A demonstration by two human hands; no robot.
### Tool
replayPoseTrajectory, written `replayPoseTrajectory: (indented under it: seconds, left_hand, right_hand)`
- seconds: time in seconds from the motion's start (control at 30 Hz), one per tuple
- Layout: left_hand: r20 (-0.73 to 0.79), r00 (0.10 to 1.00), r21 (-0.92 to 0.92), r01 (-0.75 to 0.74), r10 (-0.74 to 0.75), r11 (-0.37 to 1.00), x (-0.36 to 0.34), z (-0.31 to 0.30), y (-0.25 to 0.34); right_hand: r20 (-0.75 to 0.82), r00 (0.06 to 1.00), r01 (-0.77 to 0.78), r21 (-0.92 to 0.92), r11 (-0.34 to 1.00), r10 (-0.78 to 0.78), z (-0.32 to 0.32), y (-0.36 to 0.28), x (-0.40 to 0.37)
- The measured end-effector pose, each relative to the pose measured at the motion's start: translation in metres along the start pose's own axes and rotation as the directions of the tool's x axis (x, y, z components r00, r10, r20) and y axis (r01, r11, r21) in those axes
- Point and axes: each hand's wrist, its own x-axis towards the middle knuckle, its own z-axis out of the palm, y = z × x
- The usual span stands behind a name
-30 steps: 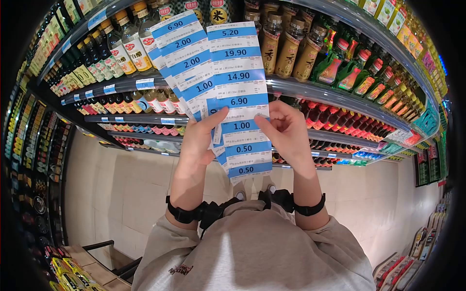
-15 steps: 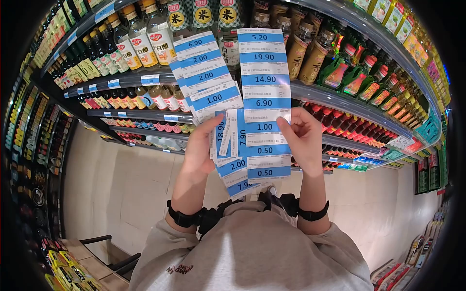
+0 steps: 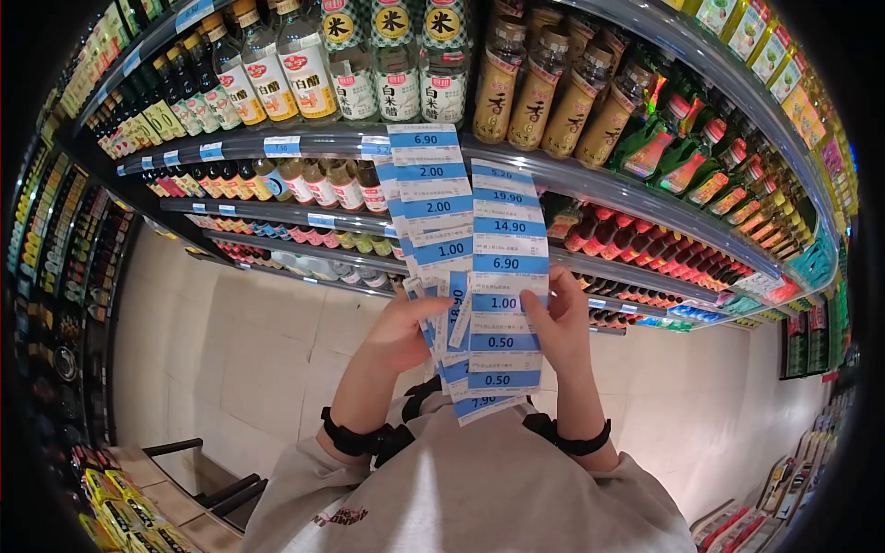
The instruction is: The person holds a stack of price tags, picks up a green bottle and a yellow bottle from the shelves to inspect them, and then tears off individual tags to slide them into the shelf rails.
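Note:
My left hand is closed around a bundle of blue-and-white price label strips, thumb on top. Their upper ends fan out above the hand, with prices such as 6.90, 2.00 and 1.00. Between the thumb and fingers of my right hand is the edge of a long price label strip, printed from 5.20 down to 0.50. This strip overlaps the bundle, whose lower ends hang near my shirt. The fingers under the papers are partly hidden.
Ahead, curved shelves hold white vinegar bottles, gold-labelled bottles and green bottles. Shelf price tags line the rail. Tiled floor lies below. A display with yellow packets stands at lower left.
Both hands have moved down toward my body with the label strips. The long strip and the bundle are closer together, and more of the bottles behind them shows.

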Motion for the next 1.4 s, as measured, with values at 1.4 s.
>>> replayPoseTrajectory:
  seconds: [1.4]
  left_hand:
    - [-0.218,0.963,0.19,-0.115,0.156,0.975,0.017,-0.004,-0.003]
  right_hand:
    - [-0.083,0.994,-0.068,-0.027,0.997,0.066,0.002,0.007,0.008]
